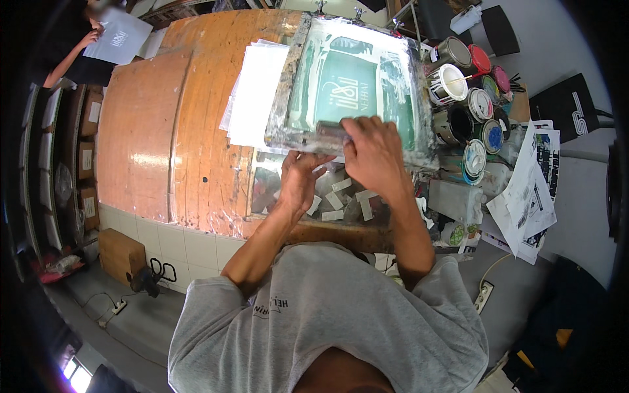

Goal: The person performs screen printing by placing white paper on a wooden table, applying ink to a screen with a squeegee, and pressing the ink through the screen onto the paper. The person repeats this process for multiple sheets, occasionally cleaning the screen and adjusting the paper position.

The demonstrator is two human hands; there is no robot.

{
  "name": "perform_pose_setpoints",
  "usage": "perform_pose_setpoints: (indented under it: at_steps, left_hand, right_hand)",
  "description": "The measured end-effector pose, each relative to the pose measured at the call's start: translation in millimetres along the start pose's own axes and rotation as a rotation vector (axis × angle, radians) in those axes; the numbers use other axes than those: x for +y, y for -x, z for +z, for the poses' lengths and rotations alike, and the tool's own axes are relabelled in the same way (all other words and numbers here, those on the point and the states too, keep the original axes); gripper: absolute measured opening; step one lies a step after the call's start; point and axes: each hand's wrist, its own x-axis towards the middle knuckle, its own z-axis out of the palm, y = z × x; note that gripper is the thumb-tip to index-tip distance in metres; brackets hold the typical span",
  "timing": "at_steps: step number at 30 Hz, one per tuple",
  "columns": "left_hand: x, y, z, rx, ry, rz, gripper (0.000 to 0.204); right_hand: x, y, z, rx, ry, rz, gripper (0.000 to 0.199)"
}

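Observation:
A screen-printing frame (283, 124) with a green mesh and pale lettering is in front of me, clamped at its far edge. White ink is smeared around its mesh. My right hand (377, 150) is closed around a squeegee (333, 130) at the near end of the mesh. Below the frame's near edge, my left hand (301, 180) has its fingers curled against the rim, partly hidden by it. Several pale tape strips (333, 215) are stuck on the surface under the frame. A stack of white sheets (252, 95) lies to the left, partly under the frame.
Several open paint cans (449, 85) crowd the right side, close to the frame. Loose printed papers (524, 196) hang beyond them. The wooden table (141, 131) extends left. At the far left another person holds a grey printed sheet (119, 37), near shelves (56, 164).

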Motion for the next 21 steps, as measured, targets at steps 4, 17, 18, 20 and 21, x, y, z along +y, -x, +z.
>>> perform_pose_setpoints:
  at_steps: [4, 17, 18, 20, 21]
  left_hand:
    - [46, -2, 46, -0.191, 0.094, 0.195, 0.025]
    - [36, -178, -74, 0.56, -1.601, 0.567, 0.018]
    - [39, -178, -73, 0.521, -1.515, 0.594, 0.015]
    - [65, -188, -62, 0.252, -1.272, 0.813, 0.013]
    - [86, -192, -101, 0.288, -1.338, 0.812, 0.013]
  right_hand:
    - [9, -48, -34, 0.281, 0.078, -0.1, 0.047]
    - [28, -153, -139, 0.15, -0.023, 0.051, 0.073]
    - [27, -158, -140, 0.127, -0.032, 0.082, 0.075]
    - [38, -155, -161, 0.164, 0.012, 0.159, 0.076]
    - [37, -166, -157, 0.167, 0.01, 0.108, 0.076]
